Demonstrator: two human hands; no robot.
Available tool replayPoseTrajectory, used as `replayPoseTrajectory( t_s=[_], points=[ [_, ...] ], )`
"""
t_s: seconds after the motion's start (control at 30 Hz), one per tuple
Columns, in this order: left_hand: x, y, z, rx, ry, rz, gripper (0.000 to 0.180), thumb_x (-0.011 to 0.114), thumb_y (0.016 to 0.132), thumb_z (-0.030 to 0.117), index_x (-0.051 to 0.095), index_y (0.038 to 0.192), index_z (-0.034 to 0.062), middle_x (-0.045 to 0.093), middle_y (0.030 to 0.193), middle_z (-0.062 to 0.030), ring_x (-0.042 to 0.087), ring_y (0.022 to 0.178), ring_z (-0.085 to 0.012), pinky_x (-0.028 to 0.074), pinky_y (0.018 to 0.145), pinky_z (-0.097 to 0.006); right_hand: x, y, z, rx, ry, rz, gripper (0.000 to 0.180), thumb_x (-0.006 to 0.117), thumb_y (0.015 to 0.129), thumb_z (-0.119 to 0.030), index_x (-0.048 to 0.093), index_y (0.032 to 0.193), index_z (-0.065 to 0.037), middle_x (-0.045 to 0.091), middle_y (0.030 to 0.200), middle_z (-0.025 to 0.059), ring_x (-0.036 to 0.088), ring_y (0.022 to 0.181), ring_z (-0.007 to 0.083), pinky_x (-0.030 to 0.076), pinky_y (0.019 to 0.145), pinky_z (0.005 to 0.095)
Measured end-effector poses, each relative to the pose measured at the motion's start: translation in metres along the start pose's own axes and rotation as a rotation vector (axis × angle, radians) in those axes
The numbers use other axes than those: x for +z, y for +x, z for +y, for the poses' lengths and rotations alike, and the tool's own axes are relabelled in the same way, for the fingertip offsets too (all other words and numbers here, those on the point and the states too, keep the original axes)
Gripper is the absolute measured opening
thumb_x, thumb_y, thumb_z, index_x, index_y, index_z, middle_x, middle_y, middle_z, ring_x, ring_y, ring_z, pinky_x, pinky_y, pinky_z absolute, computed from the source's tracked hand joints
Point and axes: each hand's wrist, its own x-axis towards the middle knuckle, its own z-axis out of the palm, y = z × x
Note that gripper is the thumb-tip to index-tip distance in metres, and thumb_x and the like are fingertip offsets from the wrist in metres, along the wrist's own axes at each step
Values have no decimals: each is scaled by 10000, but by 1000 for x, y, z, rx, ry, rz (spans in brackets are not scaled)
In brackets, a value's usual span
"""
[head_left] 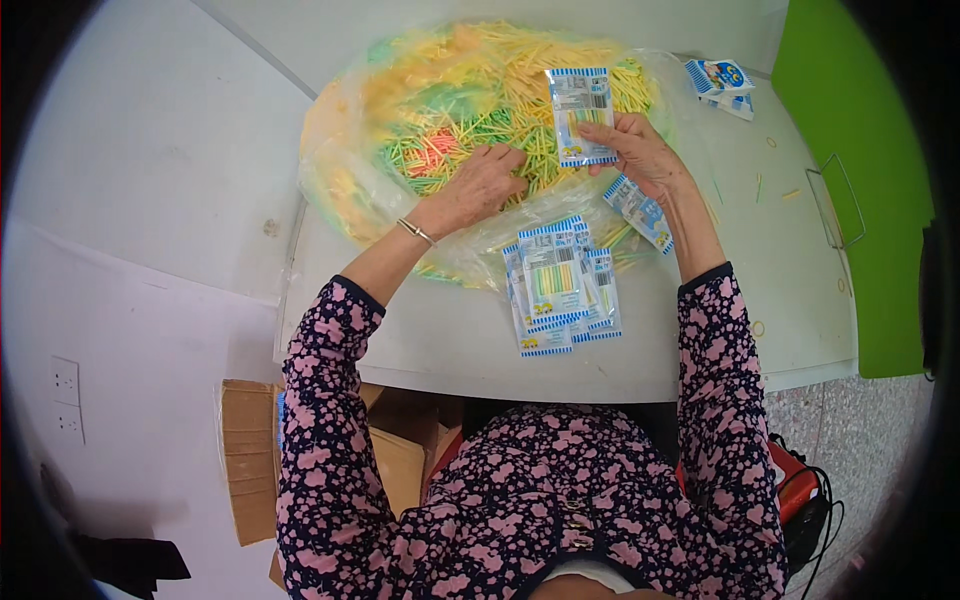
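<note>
A large clear plastic bag (345, 185) lies spread out, filled with thin coloured sticks (540, 165), mostly yellow and green with a pink patch. My left hand (480, 185) dips into these sticks, its fingers curled together; the fingertips are hidden, so what they pinch does not show. Upright over the bag's right part, my right hand (640, 150) grips a small clear packet (580, 105) with blue striped ends and a few sticks inside. Below, a stack of similar packets (552, 285) rests on the table. Another packet (640, 212) lies beside my right wrist.
More blue-and-white packets (720, 80) sit at the back right. A green panel (850, 180) with a wire handle (842, 205) bounds the table (430, 345) on the right. Loose sticks and rubber bands are scattered near it. A cardboard box (250, 450) stands below, to the left.
</note>
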Motion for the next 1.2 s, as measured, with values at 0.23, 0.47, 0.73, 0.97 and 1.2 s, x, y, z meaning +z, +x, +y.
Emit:
replayPoseTrajectory(
  t_s=[0.23,0.47,0.73,0.97,1.2],
  points=[
    [-6,-6,-24,-71,-211,376,104,576,809,63,621,902,57,602,971,-66,550,893,-216,430,786,-335,1,3,12,52,-69,-9,251,638,849,-245,645,979,-30,659,858,22,590,714,56,485,569,216],
    [-68,20,-20,-500,-1307,613,228,584,861,66,520,1074,18,632,846,-56,601,792,-114,481,709,-240,9,4,8,107,-128,-99,247,672,824,-258,659,868,-16,645,798,22,586,672,72,495,564,232],
    [-92,37,3,-327,-1090,715,330,588,841,39,451,1141,14,611,728,-58,587,724,-92,475,678,-225,22,-1,-1,170,-168,-169,248,672,826,-252,651,875,-10,643,793,17,596,678,71,505,572,230],
    [-77,36,19,-355,-1220,647,175,580,860,95,569,1008,2,616,742,-42,575,753,-98,456,720,-242,21,0,8,137,-80,-251,252,652,842,-243,649,941,-11,657,851,31,607,730,81,503,588,235],
    [-65,33,25,-417,-1156,506,161,611,860,126,665,952,4,628,894,-11,560,831,-95,444,761,-232,22,-4,7,111,-30,-269,235,650,844,-231,647,964,-29,652,860,18,604,746,81,511,611,240]
  ],
)
